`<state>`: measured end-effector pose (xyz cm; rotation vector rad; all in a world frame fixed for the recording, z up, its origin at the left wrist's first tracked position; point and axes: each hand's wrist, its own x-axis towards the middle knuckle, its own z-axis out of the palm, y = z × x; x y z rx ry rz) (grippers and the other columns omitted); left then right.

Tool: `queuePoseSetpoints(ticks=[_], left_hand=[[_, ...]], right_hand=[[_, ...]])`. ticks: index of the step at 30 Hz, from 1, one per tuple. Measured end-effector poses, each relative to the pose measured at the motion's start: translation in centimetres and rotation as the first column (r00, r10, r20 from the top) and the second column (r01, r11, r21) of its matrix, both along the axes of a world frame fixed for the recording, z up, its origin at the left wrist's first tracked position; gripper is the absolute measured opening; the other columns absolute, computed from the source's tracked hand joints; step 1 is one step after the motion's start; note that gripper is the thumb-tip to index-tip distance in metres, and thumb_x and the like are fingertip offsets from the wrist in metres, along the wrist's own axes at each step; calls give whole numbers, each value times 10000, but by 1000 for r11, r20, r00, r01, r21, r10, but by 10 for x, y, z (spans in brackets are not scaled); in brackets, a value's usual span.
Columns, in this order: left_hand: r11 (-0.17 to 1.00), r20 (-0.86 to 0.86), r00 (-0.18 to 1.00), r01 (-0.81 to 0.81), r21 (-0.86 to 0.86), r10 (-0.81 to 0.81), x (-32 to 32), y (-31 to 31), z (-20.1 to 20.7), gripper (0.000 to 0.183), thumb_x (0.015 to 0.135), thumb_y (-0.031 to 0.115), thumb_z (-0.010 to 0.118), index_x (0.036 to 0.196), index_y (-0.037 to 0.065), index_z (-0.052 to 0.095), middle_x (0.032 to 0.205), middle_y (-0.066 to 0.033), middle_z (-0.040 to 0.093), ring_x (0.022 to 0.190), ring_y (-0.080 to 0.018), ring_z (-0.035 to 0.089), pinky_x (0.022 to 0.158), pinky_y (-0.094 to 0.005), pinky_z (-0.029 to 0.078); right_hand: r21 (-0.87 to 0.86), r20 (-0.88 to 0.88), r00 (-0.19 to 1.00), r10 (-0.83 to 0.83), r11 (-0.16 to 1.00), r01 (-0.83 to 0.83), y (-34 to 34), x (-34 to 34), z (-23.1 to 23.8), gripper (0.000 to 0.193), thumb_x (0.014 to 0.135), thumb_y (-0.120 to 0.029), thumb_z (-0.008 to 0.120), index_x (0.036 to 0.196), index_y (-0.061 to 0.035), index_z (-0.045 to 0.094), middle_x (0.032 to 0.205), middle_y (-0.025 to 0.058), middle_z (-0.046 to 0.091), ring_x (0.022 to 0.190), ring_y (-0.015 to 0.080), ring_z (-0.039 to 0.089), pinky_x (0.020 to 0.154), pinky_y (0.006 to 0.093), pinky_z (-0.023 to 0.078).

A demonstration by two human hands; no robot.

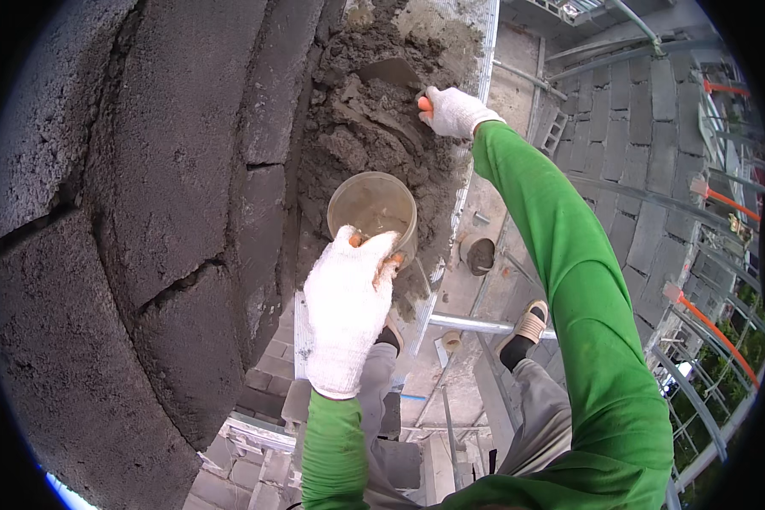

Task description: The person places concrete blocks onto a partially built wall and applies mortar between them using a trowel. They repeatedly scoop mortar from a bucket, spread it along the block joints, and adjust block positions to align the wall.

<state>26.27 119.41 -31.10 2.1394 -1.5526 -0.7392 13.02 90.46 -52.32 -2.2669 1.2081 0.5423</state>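
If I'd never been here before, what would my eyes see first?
Probably the bright green right sleeve, sweeping down the picture's right half. Then the white-gloved hands: the left hand holds a round tub near the middle, the right hand a trowel in grey mortar above it. Big dark blocks fill the left.

Certainly a building site, to judge from the rough wall of grey blocks (174, 153) on the left, the heap of wet mortar (348, 140) on a metal-edged board (483, 42), another block wall (629, 144) farther right, and scaffold tubes (484, 325) with orange bars (722, 338). Apparently in open air, with green leaves (727, 406) visible behind.
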Motion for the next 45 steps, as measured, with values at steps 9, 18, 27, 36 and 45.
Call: queuePoseSetpoints(ticks=[9,18,27,36,45], left_hand=[[1000,-29,1000,3,22,-2,31,15,9,307,840,124,795,1142,135,741,1076,-157,656,952,-357,692,785,-451,558],[999,-16,999,-32,-7,32,39,8,15,301,837,89,816,1137,79,782,974,-154,653,836,-326,717,722,-386,555],[991,-78,997,12,133,-1,51,15,3,309,834,144,800,1138,152,748,1071,-138,654,916,-333,682,769,-434,554],[999,16,999,-42,30,42,38,14,9,281,838,107,820,1113,56,792,948,-155,668,810,-317,711,715,-371,557],[991,-61,993,-100,83,105,26,19,16,298,823,106,827,1115,104,767,992,-163,653,875,-376,698,734,-437,548]], right_hand=[[-93,53,997,-47,994,51,0,-43,43,360,1091,-379,533,1261,-74,620,1043,230,764,984,416,750,840,536,585],[-194,120,986,-115,971,137,-10,22,-11,343,1039,-319,552,1205,-41,664,1055,231,773,1023,424,747,902,522,589],[461,148,495,-856,503,731,81,-71,-28,162,977,-203,645,943,-89,535,660,19,540,462,150,510,382,342,434],[-41,387,877,-284,945,324,12,-24,-17,295,1006,-240,645,1226,-51,588,975,213,729,939,410,730,809,492,588],[74,29,982,-188,980,186,97,6,15,525,983,-174,582,1472,-13,482,1140,290,722,964,437,746,824,528,600]])
